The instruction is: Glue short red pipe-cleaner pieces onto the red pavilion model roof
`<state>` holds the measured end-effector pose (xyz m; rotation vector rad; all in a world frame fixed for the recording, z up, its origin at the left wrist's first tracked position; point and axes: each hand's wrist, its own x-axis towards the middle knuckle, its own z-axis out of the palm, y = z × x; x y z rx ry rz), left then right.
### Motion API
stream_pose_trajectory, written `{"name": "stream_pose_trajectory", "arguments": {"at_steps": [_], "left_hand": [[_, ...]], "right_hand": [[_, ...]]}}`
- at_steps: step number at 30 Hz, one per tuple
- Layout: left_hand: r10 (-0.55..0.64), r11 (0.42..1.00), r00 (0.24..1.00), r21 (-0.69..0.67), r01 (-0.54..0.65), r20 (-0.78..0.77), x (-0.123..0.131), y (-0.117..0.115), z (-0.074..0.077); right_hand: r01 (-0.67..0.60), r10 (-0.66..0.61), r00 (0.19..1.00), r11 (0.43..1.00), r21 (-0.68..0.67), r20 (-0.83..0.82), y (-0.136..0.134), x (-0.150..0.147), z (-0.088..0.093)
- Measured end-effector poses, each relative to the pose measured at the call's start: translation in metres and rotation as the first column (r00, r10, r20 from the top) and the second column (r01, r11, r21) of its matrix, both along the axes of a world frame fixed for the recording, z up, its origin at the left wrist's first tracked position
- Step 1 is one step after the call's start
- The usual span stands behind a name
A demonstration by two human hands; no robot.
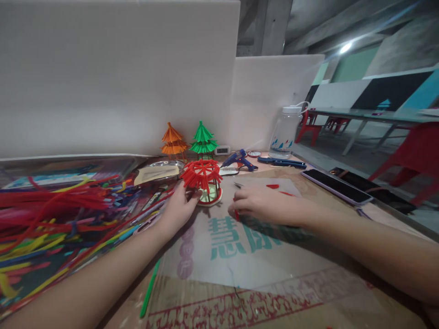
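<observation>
A small red pipe-cleaner pavilion (203, 179) stands on a pale round base in the middle of the table. My left hand (180, 206) rests just left of it, fingers curled and touching its base and lower posts. To the right of the model, my right hand (255, 204) lies on the table, its fingers pinched on a short red pipe-cleaner piece (236, 214). Another red scrap (273, 186) lies beyond that hand.
A heap of coloured pipe cleaners (51, 219) fills the left side. Orange (173, 139) and green (203, 138) finished pavilions stand at the back by a white partition. A blue glue gun (239, 159), scissors (281, 161), a plastic jar (285, 130) and two phones (336, 186) lie at right.
</observation>
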<state>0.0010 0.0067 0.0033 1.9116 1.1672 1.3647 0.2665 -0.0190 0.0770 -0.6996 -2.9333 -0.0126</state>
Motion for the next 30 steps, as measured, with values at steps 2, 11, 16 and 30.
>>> {"name": "stream_pose_trajectory", "arguments": {"at_steps": [2, 11, 16, 30], "left_hand": [[0.004, 1.0, 1.0, -0.015, -0.004, 0.015, 0.0, -0.001, 0.0], [-0.039, 0.999, 0.998, -0.017, 0.04, 0.052, 0.003, -0.002, 0.002], [-0.023, 1.0, 1.0, 0.009, 0.023, -0.01, 0.003, -0.003, 0.003], [-0.047, 0.995, 0.992, 0.082, 0.056, -0.113, 0.006, -0.015, 0.014]], "right_hand": [[-0.006, 0.005, 0.998, 1.0, 0.012, 0.058, -0.008, -0.006, -0.001], [0.157, -0.271, 0.866, 0.945, -0.286, -0.421, -0.023, -0.017, -0.02], [-0.078, -0.542, 0.556, 0.72, -0.689, -0.63, -0.031, -0.037, -0.014], [-0.183, -0.715, 0.447, 0.514, -0.838, -0.537, -0.022, -0.051, -0.013]]}}
